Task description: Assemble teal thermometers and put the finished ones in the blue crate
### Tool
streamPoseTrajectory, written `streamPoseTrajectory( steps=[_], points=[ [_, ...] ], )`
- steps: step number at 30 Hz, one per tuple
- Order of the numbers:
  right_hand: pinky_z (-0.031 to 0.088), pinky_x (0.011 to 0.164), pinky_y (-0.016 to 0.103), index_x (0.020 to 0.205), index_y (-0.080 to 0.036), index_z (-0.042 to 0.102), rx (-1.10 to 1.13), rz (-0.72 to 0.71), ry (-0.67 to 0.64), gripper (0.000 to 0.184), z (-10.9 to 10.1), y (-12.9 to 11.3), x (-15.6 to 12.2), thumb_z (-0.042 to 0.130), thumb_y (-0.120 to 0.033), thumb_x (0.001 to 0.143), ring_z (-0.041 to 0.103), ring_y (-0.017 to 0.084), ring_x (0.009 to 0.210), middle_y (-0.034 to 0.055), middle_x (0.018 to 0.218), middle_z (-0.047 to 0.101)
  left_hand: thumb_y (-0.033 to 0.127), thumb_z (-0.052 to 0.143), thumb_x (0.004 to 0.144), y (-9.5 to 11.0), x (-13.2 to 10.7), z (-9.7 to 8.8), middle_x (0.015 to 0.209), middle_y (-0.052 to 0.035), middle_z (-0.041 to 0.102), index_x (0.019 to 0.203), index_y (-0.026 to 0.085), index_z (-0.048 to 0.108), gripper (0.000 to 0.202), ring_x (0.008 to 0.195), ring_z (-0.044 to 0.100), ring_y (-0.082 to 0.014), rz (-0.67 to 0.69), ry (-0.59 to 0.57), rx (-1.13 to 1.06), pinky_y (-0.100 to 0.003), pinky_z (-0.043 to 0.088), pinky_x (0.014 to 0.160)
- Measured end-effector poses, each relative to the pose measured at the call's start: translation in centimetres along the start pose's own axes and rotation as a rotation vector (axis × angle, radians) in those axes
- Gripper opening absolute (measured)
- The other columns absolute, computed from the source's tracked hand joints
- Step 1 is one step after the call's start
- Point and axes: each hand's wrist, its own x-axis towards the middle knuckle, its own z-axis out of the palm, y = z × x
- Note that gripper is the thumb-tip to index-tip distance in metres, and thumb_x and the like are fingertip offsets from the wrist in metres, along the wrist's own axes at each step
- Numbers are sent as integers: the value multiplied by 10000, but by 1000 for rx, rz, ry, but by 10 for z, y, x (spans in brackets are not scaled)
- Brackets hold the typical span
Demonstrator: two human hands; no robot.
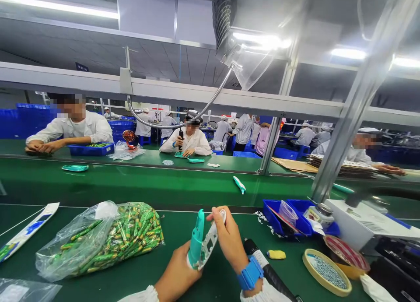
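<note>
In the head view, a teal plastic shell (pixel 197 238) and a white plastic frame (pixel 210 245) are held at lower centre, their lower ends meeting and their upper ends splayed in a narrow V. The shell is clasped near its base by the left hand (pixel 177 275), and the top of the frame is pinched by the right hand (pixel 229 245). The hands are kept close together, both clamped on these pieces, above a green workbench (pixel 177 223). A blue wrist strap (pixel 251 273) is worn on the right wrist.

At 9 o'clock from the hands, a clear plastic bag (pixel 98 245) packed with green-and-gold cylinders is laid on the bench. At 3 o'clock, a black tube (pixel 265 262), a yellow sponge (pixel 276 254) and a round tray (pixel 306 260) of small grey beads are placed. Blue bins (pixel 285 219) are seen at 2 o'clock, with a white machine (pixel 364 219) beyond them. At 12 o'clock, a green conveyor belt (pixel 131 184) is crossed by the view, and a teal piece (pixel 239 184) is lying on it. Beyond the belt, a co-worker (pixel 192 142) in a white coat is seated, with a dark tool held upright.
</note>
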Motion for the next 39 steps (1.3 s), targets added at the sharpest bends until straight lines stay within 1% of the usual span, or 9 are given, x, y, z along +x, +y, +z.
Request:
streamPoseTrajectory(
  steps=[6, 10, 16, 21, 23, 26, 30, 36, 39],
  points=[
    [391, 402, 232, 749, -190, 514, -28, 150, 99, 433, -23, 26, 3, 529, -621, 713, 488, 121, 451, 8, 655, 601, 180, 540, 632, -7, -1, -23, 673, 27, 550, 735, 180, 513, 106, 649, 489, -142, 1, 97, 22, -233, 383, 629],
    [517, 595, 334, 779, -196, 503, -44, 212, 107, 471, -27, 45, -6, 546, -650, 660, 597, 199, 676, 68, 830, 622, 216, 541, 686, -11, 0, -32, 642, 38, 513, 778, 186, 507, 102, 589, 470, -133, 21, 213, 63, -237, 376, 592],
    [447, 779, 340, 790, -200, 596, -153, 209, 20, 471, -22, 28, -29, 685, -594, 546, 503, 267, 964, 98, 967, 585, 246, 580, 705, -8, 0, -41, 824, -26, 563, 857, 204, 558, 159, 780, 532, -192, 182, 352, 91, -279, 415, 700],
    [422, 508, 268, 765, -187, 591, 141, 565, -482, 614, 4, 4, -66, 407, -762, 659, 508, 147, 497, 23, 600, 548, 268, 615, 710, -5, -5, -41, 830, -42, 568, 827, 216, 613, 128, 819, 519, -204, 256, 424, 82, -325, 402, 788],
    [391, 502, 225, 738, -179, 577, 313, 687, -705, 583, 13, 3, -78, 481, -745, 632, 443, 97, 453, -12, 567, 490, 274, 635, 698, -3, -6, -40, 837, -48, 571, 796, 214, 629, 115, 855, 515, -209, 243, 423, 57, -341, 387, 841],
    [295, 469, 160, 671, -166, 528, 307, 597, -783, 480, 20, 12, -85, 673, -615, 580, 307, 43, 445, -58, 540, 378, 276, 645, 681, 0, -5, -41, 980, -63, 568, 922, 216, 635, 249, 985, 499, -221, 171, 393, -18, -361, 346, 932],
    [266, 410, 164, 780, -191, 467, 226, 538, -662, 533, 23, 35, -86, 631, -663, 594, 299, 46, 411, -86, 525, 350, 395, 509, 777, 7, -3, -44, 981, -95, 594, 1153, 162, 518, 442, 889, 579, -217, -41, 291, -197, -379, 450, 819],
    [254, 376, 176, 936, -170, 559, 4, 383, -548, 389, 18, 42, -87, 603, -492, 723, 359, 63, 406, -66, 545, 411, 499, 570, 729, 23, -16, -34, 831, -30, 647, 1058, 170, 591, 466, 875, 594, -203, -330, 112, -430, -301, 462, 777],
    [264, 406, 198, 793, -187, 596, -293, 249, -510, 262, 13, 29, -81, 598, -443, 737, 383, 85, 427, -46, 508, 463, 514, 617, 677, 27, -20, -27, 772, -8, 643, 1013, 168, 608, 482, 790, 589, -189, -369, 121, -466, -273, 453, 715]
  ],
)
